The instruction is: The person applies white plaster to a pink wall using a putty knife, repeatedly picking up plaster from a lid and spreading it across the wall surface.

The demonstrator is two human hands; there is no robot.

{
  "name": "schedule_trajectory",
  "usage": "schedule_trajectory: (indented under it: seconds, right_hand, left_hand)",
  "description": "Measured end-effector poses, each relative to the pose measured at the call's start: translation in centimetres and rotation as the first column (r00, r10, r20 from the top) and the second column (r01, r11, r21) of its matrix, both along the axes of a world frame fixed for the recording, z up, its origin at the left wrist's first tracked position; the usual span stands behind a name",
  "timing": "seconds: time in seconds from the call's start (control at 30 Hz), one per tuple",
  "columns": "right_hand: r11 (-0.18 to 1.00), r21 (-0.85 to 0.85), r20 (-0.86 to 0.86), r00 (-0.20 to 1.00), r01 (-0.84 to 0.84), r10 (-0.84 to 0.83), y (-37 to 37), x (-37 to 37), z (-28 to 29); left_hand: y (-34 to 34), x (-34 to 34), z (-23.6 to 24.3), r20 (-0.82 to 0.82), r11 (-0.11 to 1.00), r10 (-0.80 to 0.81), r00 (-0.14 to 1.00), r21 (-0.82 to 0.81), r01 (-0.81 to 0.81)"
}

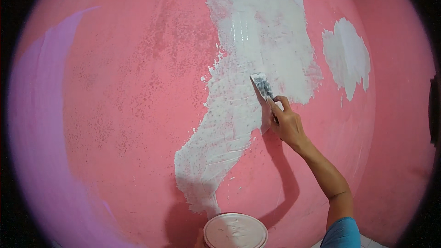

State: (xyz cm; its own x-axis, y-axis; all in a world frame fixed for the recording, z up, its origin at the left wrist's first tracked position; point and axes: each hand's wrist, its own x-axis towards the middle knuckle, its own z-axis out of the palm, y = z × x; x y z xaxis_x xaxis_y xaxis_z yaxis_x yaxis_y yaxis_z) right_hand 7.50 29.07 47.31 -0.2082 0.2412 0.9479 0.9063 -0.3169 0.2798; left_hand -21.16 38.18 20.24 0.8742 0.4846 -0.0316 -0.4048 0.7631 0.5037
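My right hand (288, 121) is closed round the dark handle of a putty knife (262, 85). The blade is smeared with white filler and lies at a large patch of wet white filler (239, 101) on the pink wall (115, 124). At the lower edge is a round tub (235, 232) of white filler, its surface ridged. A small part of my left hand (200, 239) shows at the tub's left side, holding it; most of its fingers are hidden.
A smaller white filler patch (347, 57) sits to the right, near the wall's corner. Dark speckled stains (161, 59) mark the paint left of the large patch. A purple band (41, 92) runs down the far left. Pale floor tiles (367, 242) show at lower right.
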Motion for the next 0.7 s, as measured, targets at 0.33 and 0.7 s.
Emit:
schedule_trajectory:
  seconds: [0.33,0.7]
  right_hand:
    - [0.961,0.278,0.155,0.987,-0.003,-0.041,2.5,0.3,20.3]
    - [0.994,0.077,-0.006,0.997,0.082,-0.081,-0.5,1.5,0.9]
  left_hand:
    - [0.1,1.4,-1.2,0.047,0.999,-0.039,0.998,0.027,0.038]
    - [0.1,1.8,-3.7,0.01,0.839,0.12,0.993,0.533,-0.107]
